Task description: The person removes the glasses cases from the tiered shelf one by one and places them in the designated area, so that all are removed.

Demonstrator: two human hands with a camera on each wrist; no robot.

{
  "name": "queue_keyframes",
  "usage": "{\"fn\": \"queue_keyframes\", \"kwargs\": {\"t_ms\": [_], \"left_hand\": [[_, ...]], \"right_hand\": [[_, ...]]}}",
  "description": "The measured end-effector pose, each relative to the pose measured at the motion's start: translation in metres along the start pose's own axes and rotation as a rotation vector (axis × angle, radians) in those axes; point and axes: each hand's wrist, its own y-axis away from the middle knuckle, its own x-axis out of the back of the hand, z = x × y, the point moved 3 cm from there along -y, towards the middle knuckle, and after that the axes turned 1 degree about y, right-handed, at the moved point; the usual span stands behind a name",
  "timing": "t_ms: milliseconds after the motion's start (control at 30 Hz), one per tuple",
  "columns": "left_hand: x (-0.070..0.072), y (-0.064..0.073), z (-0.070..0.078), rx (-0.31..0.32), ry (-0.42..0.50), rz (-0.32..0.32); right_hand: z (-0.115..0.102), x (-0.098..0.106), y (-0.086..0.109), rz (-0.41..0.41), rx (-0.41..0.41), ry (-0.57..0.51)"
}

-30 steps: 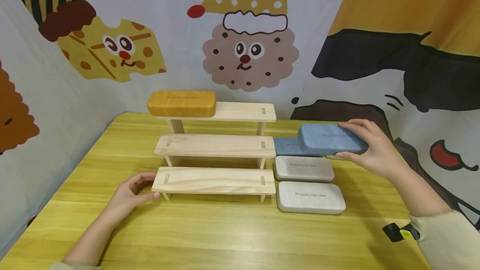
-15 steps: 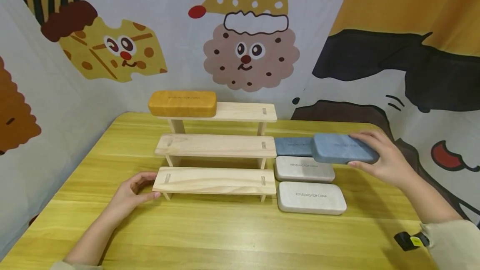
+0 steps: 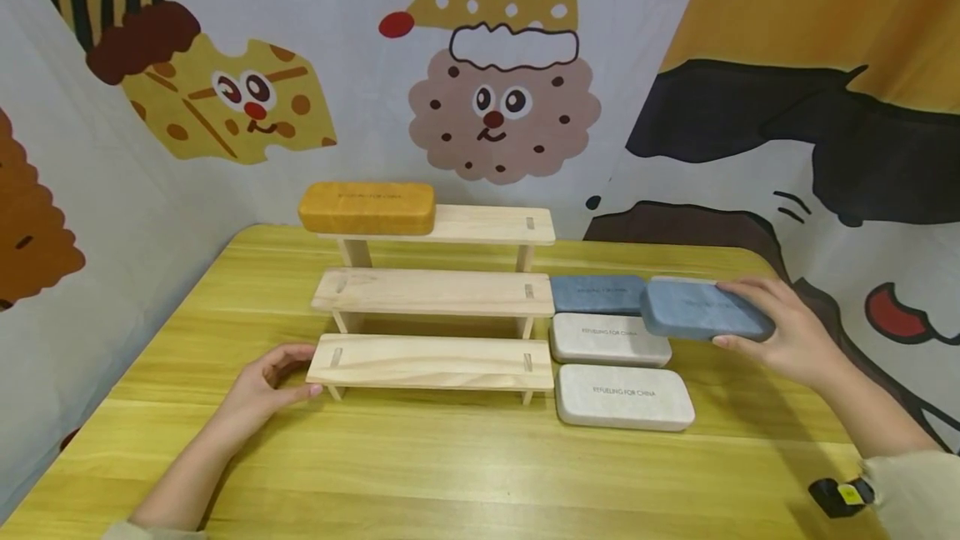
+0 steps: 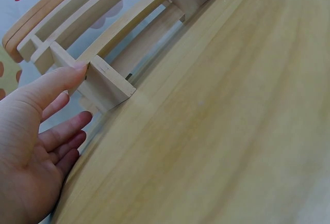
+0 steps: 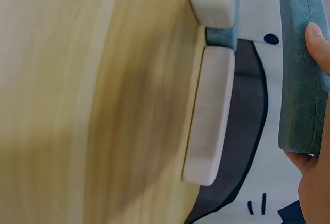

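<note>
In the head view my right hand (image 3: 787, 332) grips the right end of a blue glasses case (image 3: 705, 311), held above the table. The right wrist view shows my thumb on the side of that case (image 5: 301, 79). My left hand (image 3: 262, 386) is at the left end of a three-step wooden display rack (image 3: 431, 361). Its thumb touches the lowest step's front corner, and the other fingers are loosely bent beside the rack's end. A yellow glasses case (image 3: 367, 208) lies on the left part of the top step.
Right of the rack lie another blue case (image 3: 596, 293), a greyish case (image 3: 607, 340) and a white case (image 3: 626, 397). A further pale case (image 5: 209, 115) lies at the back, mostly hidden in the head view. A printed cloth (image 3: 360, 90) hangs behind the table (image 3: 450, 473).
My right hand has moved right and down with the blue glasses case, uncovering more of the blue case on the table. My left hand stays at the rack's end.
</note>
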Motion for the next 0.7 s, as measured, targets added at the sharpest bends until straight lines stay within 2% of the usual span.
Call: {"fn": "queue_keyframes", "kwargs": {"t_ms": [133,467,700], "left_hand": [[0.0,0.0,0.0,0.009,0.008,-0.006],[-0.001,0.0,-0.001,0.012,0.024,-0.007],[-0.001,-0.001,-0.001,0.022,0.013,-0.008]], "right_hand": [[0.008,0.0,0.005,-0.015,-0.038,0.016],[0.03,-0.004,0.018,-0.006,-0.022,0.04],[0.043,-0.006,0.026,-0.024,-0.045,0.07]]}}
